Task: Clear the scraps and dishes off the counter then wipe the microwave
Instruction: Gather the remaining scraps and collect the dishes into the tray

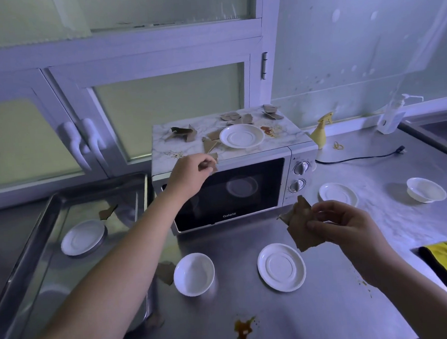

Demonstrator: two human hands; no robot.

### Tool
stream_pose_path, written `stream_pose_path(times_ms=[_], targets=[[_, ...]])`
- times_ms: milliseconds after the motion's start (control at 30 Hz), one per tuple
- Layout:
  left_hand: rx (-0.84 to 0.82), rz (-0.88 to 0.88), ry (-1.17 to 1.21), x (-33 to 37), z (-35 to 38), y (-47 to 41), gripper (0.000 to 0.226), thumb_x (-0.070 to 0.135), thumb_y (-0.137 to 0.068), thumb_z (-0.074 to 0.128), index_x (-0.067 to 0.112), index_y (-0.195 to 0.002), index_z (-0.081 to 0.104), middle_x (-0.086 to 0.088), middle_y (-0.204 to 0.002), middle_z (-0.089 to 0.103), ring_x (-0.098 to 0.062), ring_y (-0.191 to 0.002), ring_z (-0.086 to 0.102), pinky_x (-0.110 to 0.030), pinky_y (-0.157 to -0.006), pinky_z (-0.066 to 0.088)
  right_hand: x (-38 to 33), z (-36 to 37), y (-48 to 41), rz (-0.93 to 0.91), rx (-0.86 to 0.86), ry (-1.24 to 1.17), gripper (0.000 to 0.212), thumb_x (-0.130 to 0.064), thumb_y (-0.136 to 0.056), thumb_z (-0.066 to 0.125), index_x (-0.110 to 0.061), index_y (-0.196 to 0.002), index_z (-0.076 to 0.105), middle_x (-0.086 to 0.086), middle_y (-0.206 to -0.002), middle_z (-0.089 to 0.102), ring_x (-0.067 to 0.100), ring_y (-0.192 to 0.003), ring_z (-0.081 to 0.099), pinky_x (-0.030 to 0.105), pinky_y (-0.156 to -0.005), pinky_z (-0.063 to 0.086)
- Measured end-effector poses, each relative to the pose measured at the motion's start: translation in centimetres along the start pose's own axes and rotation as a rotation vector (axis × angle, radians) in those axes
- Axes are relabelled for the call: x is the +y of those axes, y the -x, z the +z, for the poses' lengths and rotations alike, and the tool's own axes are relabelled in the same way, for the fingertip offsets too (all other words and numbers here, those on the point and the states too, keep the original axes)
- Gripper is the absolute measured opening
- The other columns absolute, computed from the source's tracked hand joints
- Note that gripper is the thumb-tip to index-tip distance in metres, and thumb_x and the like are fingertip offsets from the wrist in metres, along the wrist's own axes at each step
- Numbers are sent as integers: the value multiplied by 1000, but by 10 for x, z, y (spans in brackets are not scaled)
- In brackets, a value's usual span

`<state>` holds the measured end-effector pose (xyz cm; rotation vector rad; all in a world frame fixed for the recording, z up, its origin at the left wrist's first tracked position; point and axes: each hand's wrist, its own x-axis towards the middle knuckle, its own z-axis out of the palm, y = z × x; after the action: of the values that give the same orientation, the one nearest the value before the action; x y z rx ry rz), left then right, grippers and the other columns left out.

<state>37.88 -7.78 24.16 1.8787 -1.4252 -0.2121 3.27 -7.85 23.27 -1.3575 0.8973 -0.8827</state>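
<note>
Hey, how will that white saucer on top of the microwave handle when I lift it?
The saucer looks like glazed ceramic, so probably smooth, stiff and breakable. Its low, flat shape should slide rather than tip if pushed across the microwave.

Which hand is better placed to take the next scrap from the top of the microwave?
Left, probably. The left hand is at the front edge of the microwave top, close to the loose scraps, pinching one piece. The right hand is lower and holds a bundle of scraps.

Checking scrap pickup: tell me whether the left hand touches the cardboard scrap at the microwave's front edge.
Touching. The head view shows the left hand pinching the cardboard scrap, with no gap visible between them.
</note>
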Motion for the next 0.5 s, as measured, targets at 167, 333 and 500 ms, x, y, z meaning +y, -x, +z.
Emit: stream_pose_path(times_ms=[167, 333, 500], targets=[[-168, -148, 649, 35, 8, 84, 23, 0, -78, 79, 18, -90, 71, 1, -83, 75, -12, -77, 68, -29, -75, 57, -3, 12, 18, -21, -106, -144, 21, 4, -79, 70, -10, -92, 77, 24, -91, 75, 40, -77, 73, 34, -69, 60], [-278, -230, 878, 46, 42, 173, 27, 6, -70, 86, 23, -87, 74, 2, -83, 74, -12, -78, 68, -23, -72, 55, 16, 35, 37, 41, -254, -127, 26, -12, -72, 79, 4, -91, 72, 34, -95, 71, 51, -87, 69, 54, -85, 55], [-379, -214, 814, 31, 53, 231, 24, 25, -76, 85, 34, -92, 69, 10, -79, 69, -11, -77, 66, -31, -75, 58, 51, 55, 54, 166, -384, -17, 4, 5, -82, 70, 7, -84, 73, 26, -103, 71, 37, -95, 71, 36, -77, 55]])
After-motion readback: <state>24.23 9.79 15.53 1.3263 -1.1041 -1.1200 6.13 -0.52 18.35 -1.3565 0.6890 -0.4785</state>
